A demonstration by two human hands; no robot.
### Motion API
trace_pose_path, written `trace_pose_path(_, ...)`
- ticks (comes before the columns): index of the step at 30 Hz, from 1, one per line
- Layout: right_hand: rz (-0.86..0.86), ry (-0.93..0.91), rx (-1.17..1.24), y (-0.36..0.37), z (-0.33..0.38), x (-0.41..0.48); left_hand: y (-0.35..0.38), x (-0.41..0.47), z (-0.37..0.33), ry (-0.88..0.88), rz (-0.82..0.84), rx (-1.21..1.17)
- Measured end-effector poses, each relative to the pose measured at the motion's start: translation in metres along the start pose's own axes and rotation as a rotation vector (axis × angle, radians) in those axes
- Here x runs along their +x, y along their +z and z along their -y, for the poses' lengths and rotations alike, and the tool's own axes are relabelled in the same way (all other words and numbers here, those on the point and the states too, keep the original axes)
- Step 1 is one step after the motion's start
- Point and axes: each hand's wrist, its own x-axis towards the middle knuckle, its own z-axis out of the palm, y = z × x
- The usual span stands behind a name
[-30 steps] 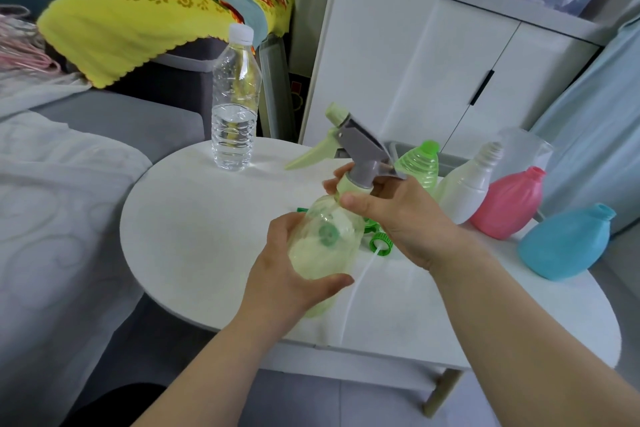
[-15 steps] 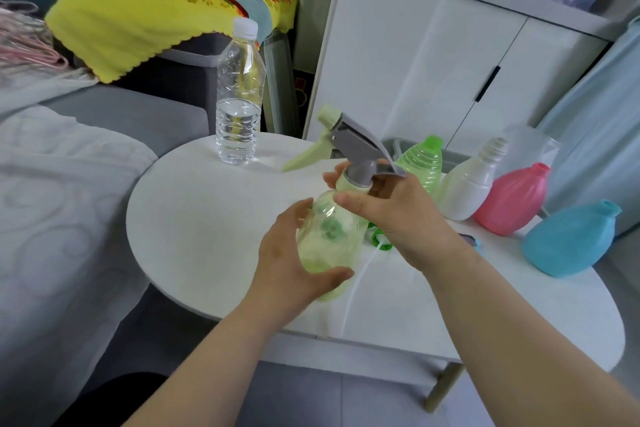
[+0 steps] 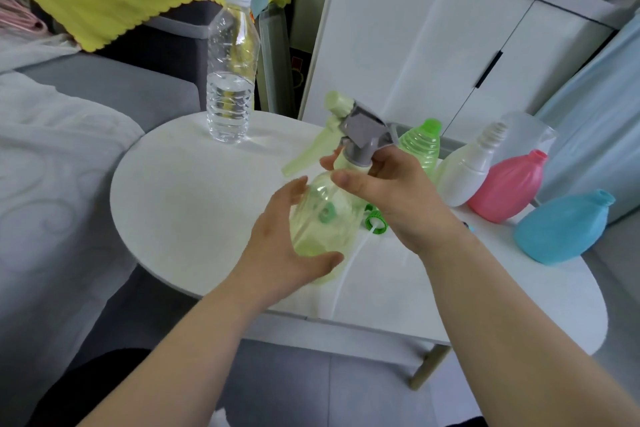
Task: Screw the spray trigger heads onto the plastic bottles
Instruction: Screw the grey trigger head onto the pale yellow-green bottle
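Note:
A pale yellow-green see-through bottle (image 3: pixel 320 218) is held above the white round table (image 3: pixel 194 198). My left hand (image 3: pixel 287 250) cups its lower body from the left. My right hand (image 3: pixel 391 191) grips the collar of the grey and pale green spray trigger head (image 3: pixel 353 128) that sits on the bottle's neck, trigger lever pointing down-left. A green screw collar with a white tube (image 3: pixel 375 220) lies on the table behind the bottle. A green bottle (image 3: pixel 420 146), a white bottle (image 3: pixel 467 170), a pink bottle (image 3: pixel 509 187) and a blue bottle (image 3: pixel 564 225) stand headless at the right.
A clear water bottle (image 3: pixel 231 80) with a white cap stands at the table's far left edge. A white cabinet (image 3: pixel 450 45) rises behind the table. A grey sofa with a white cover (image 3: pixel 52 166) is to the left. A see-through jug (image 3: pixel 526 132) stands behind the pink bottle.
My left hand has loosened and shifted around the bottle's body, fingers spread wider. My right hand stays on the trigger head's collar, and the head has turned slightly.

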Motion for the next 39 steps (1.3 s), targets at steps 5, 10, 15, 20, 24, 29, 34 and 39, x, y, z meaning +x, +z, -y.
trace_pose_path(5,0.001,0.012,-0.01,0.003,0.003,0.0,-0.007,0.004,0.002,0.004,0.071,-0.096)
trace_pose_path(10,-0.219,-0.044,-0.112,0.017,-0.004,-0.009,-0.006,0.005,0.0,0.02,0.046,-0.04)
trace_pose_path(15,-0.045,-0.017,-0.163,0.008,-0.003,-0.016,-0.006,0.004,0.0,0.0,0.034,-0.065)
trace_pose_path(20,-0.185,-0.085,-0.084,0.006,-0.004,-0.014,-0.006,0.005,-0.001,0.028,0.046,-0.05)
trace_pose_path(24,-0.308,-0.139,-0.131,0.016,-0.004,-0.009,-0.006,0.005,0.0,0.032,0.056,-0.049)
trace_pose_path(29,-0.284,-0.106,-0.047,0.02,-0.006,-0.008,-0.006,0.007,0.004,0.05,0.046,-0.041)
trace_pose_path(34,-0.256,-0.05,0.049,0.022,-0.007,-0.009,-0.005,0.008,0.005,0.059,0.043,-0.028)
trace_pose_path(39,-0.328,-0.052,-0.073,0.027,-0.007,-0.002,-0.004,0.007,0.005,0.059,0.037,-0.041)
